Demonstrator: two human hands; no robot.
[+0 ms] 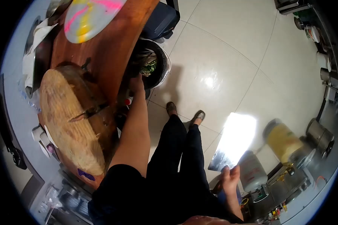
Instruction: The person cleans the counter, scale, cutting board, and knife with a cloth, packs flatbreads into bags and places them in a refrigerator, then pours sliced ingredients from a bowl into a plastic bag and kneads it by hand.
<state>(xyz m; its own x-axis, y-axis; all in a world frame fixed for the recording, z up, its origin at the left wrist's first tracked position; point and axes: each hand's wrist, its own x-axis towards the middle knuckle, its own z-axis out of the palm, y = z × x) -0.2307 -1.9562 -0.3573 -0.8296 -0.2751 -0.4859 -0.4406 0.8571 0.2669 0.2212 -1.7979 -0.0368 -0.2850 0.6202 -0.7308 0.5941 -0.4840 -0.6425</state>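
Note:
My right hand (229, 178) is closed around a cleaver (233, 139), whose broad rectangular blade points away from me and shines brightly in the light. The cleaver's handle is hidden in the hand. On the other side, my left arm reaches down past the wooden table edge, and my left hand (136, 83) is beside a dark bin (163, 63) with a pale rim. Green leafy scraps (149, 67) lie inside this bin. Shadow hides the left fingers, so whether they hold anything does not show.
A thick round chopping block (69, 120) with a crack stands on the wooden table (105, 41). A pink-and-yellow marked oval board (90, 18) lies farther along. To the right are a gas cylinder (252, 170), a yellow container (283, 140) and a metal pot (319, 135).

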